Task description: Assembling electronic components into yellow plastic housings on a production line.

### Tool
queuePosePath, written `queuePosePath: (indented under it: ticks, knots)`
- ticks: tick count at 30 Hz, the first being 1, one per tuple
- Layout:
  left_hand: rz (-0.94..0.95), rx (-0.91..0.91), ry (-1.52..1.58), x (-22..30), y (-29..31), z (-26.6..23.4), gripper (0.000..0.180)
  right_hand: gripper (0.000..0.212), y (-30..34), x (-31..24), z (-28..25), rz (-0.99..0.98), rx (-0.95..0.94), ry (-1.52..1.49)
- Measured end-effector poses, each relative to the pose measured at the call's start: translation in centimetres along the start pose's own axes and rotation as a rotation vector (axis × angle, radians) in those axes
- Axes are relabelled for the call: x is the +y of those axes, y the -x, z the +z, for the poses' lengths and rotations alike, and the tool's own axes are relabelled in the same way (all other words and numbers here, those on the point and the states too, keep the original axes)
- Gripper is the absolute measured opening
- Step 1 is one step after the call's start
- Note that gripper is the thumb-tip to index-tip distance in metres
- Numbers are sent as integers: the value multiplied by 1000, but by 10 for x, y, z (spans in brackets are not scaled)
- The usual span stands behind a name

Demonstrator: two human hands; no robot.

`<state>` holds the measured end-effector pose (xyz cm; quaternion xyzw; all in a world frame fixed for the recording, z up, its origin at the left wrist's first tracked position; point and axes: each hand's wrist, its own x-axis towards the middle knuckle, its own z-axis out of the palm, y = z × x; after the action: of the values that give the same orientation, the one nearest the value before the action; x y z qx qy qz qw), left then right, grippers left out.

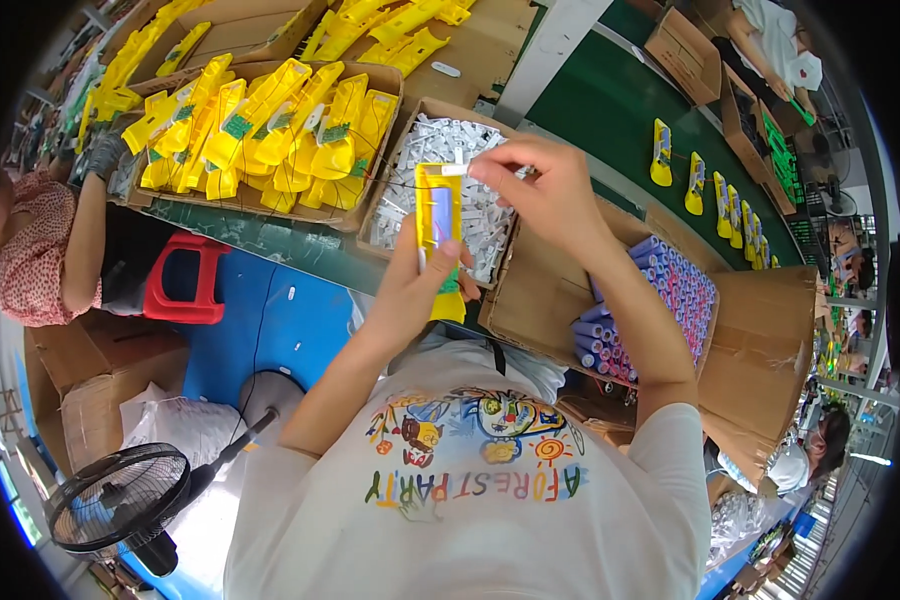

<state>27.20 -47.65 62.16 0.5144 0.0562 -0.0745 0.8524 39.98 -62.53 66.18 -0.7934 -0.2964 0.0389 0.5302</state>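
The right hand (532, 182) pinches a small white piece (454, 170) at the top of a yellow case (424, 208). The left hand's (410, 287) fingers grip the case, likely to keep it still. It hangs over a box (374, 246) of white bits (484, 222), maybe so they're close.

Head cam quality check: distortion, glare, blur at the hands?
Head view: fisheye bends the green surface near the rim, corners go black; head view: a patch beside the black fan washes near-white; head view: left hand and right hand show no obvious blur.
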Motion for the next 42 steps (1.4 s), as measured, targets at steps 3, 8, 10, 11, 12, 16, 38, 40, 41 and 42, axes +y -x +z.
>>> queuePosePath:
  ticks: [3, 8, 10, 11, 12, 16, 38, 40, 41, 42]
  knots:
    - [23, -20, -55, -2, -3, 3, 39, 16, 4, -7, 3, -195, 43, 199]
    - [68, -95, -152, -2, -11, 5, 39, 24, 5, -10, 0, -177, 59, 344]
    - [58, -112, -155, -1, -11, 8, 39, 30, 1, -9, -4, -16, -2, 285]
    - [27, -115, -106, 0, -10, 10, 38, 30, 0, -9, -6, -21, -7, 281]
    - [-1, -110, -57, 1, -9, 10, 37, 28, -1, -9, -7, -33, -20, 342]
    - [-73, -353, -80, 4, -20, 11, 61, 19, -2, 10, -28, -19, -153, 38]
    - [28, -20, 314, 41, -48, 25, 53, 28, 28, -14, -46, -507, -239, 303]
    - [141, 27, 169, 18, -43, 32, 59, 15, 37, -34, -45, 195, -94, -378]
    - [128, 4, 172, 12, -39, 34, 59, 15, 36, -36, -40, 204, -71, -369]
    - [228, -17, -7, 6, -35, 38, 59, 17, 34, -34, -38, 196, -75, -348]
